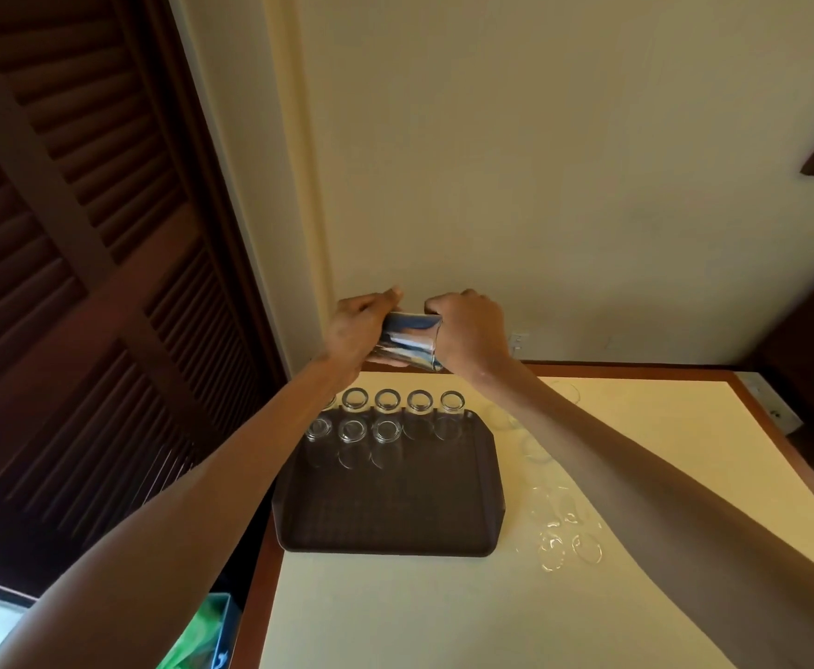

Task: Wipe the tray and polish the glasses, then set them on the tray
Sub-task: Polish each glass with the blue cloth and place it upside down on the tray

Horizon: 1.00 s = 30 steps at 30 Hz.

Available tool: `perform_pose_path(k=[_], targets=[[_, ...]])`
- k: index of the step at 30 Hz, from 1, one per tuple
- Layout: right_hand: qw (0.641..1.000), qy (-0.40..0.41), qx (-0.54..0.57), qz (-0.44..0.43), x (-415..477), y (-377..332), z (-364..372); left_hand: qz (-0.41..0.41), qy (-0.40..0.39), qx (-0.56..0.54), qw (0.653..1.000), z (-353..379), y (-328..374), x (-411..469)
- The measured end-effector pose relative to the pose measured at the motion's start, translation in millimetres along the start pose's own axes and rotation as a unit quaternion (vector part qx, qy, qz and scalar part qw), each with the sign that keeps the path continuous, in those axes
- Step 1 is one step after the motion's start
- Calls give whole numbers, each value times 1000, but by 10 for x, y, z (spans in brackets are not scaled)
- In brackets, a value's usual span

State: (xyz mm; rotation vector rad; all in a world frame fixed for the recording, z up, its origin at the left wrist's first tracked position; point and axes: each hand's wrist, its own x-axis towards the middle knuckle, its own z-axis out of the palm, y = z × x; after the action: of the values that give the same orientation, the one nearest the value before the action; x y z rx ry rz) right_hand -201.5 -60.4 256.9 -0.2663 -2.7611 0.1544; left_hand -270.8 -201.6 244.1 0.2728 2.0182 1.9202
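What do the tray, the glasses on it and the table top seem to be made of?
The tray looks like dark brown plastic, matte, with a fine grid texture. The glasses on it look like clear glass: transparent, with bright rims. The table top seems a smooth cream laminate with a brown wood-like edge, though that is uncertain.

You hold one glass (412, 340) sideways above the brown tray (385, 514). Two rows of glasses (386, 399) fill its far end. More glasses (552, 548) stand just right of it.
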Motion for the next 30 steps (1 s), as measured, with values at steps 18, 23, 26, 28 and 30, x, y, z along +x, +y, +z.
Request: perform_pose_path(k=[18,23,26,28,30], targets=[[996,-2,90,4,-20,-172,-187,-118,-19,-114,986,-182,166,-50],[991,-11,133,26,49,-82,-62,-101,8,-76,992,-129,191,-36],[931,-81,335,122,45,-114,72,-9,53,10,999,-86,172,-15],[793,-170,546,209,-1,-201,90,67,65,63,994,-77,188,-32],[681,-278,626,259,-69,-237,57,131,61,76,986,-87,192,-55]])
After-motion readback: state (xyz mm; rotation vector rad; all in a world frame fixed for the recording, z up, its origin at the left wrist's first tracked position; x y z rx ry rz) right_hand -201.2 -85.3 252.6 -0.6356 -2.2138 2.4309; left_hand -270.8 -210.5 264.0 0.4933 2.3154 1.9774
